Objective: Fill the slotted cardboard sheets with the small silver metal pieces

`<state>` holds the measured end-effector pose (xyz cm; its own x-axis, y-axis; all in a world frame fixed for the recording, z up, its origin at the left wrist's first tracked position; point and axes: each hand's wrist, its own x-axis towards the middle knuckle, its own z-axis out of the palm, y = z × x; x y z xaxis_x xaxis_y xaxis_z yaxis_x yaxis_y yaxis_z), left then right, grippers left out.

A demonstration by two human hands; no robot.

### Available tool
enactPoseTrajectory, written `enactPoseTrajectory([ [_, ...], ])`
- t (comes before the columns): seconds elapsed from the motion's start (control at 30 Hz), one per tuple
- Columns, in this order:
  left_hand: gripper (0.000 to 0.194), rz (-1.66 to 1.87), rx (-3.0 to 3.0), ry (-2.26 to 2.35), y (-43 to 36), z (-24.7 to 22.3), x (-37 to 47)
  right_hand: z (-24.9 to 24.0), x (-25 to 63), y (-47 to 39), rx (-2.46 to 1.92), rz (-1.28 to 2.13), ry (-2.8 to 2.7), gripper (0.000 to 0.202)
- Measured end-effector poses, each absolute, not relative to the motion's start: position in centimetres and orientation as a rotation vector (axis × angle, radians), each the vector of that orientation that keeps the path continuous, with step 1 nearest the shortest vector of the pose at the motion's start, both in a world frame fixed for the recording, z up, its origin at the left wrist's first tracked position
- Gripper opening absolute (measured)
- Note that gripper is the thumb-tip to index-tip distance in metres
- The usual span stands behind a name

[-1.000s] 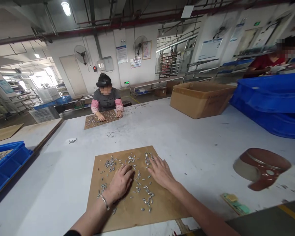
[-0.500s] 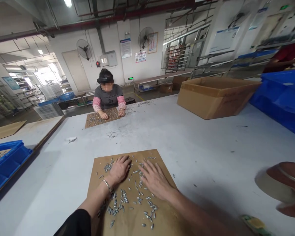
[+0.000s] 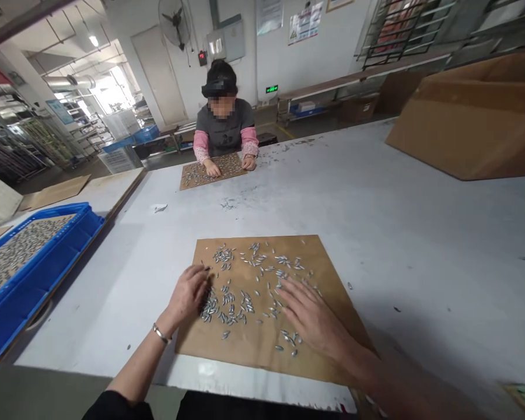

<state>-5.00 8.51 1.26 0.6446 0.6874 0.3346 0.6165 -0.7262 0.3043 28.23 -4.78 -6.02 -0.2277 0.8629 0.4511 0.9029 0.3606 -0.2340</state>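
Note:
Small silvery spindle-shaped metal pieces (image 3: 228, 303) lie scattered and in loose clusters over a brown cardboard sheet (image 3: 262, 353) on the table in front of me. At the sheet's left edge rests my left hand (image 3: 188, 294), palm down with fingers a little bent, beside a dense cluster of pieces; its fingertips are partly hidden. My right hand (image 3: 312, 315) lies flat on the right half, fingers stretched out and touching some pieces. Neither hand holds anything that I can see.
Across the white table (image 3: 315, 198), a co-worker (image 3: 225, 125) handles similar pieces on another cardboard sheet (image 3: 190, 177). A blue crate (image 3: 85, 224) with a piece-covered sheet stands at left. A large cardboard box (image 3: 468, 128) sits at the back right.
My view has tilted down and turned left. My left hand has moved from the upper part of the sheet to its left edge; my right hand has come nearer me, its fingers still stretched.

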Motion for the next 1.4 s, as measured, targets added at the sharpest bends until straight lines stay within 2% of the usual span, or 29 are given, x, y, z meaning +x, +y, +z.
enactPoseTrajectory([
  [0.17,0.034,0.473,2.733,0.975,0.4,-1.0,-4.4,-4.8,22.1,-5.3,-1.381,0.066,-2.371,0.045],
  [0.23,0.032,0.505,2.75,0.887,-1.5,-1.5,-4.5,-4.4,20.7,-5.0,-1.37,0.125,-2.426,0.045],
  [0.33,0.031,0.658,2.704,1.024,-2.2,-1.7,-5.8,-3.9,19.3,-4.4,-1.447,0.111,-2.4,0.044],
  [0.53,0.028,0.649,2.715,1.11,0.9,-1.9,-8.1,-4.1,18.4,-3.1,-1.209,0.132,-2.544,0.051],
  [0.67,0.032,0.774,2.649,1.155,2.0,-2.0,-8.1,-5.4,21.0,-3.1,-1.292,0.041,-2.437,0.047],
  [0.83,0.03,0.707,2.676,1.027,0.7,-2.6,-6.2,-5.3,19.2,-3.6,-1.17,0.043,-2.435,0.041],
  [1.0,0.029,0.633,2.61,0.702,0.6,-2.1,-6.5,-5.6,18.9,-3.1,-1.038,0.075,-2.48,0.045],
  [1.17,0.03,0.609,2.699,0.855,3.4,-1.6,-6.3,-5.1,20.1,-1.6,-1.2,-0.003,-2.488,0.042],
  [1.3,0.031,0.537,2.742,0.809,7.1,-1.2,-4.7,-4.1,20.2,0.3,-1.276,0.145,-2.572,0.03],
  [1.4,0.034,0.512,2.784,0.9,10.4,-0.7,-2.9,-3.6,20.9,3.3,-1.391,0.12,-2.508,0.034],
])
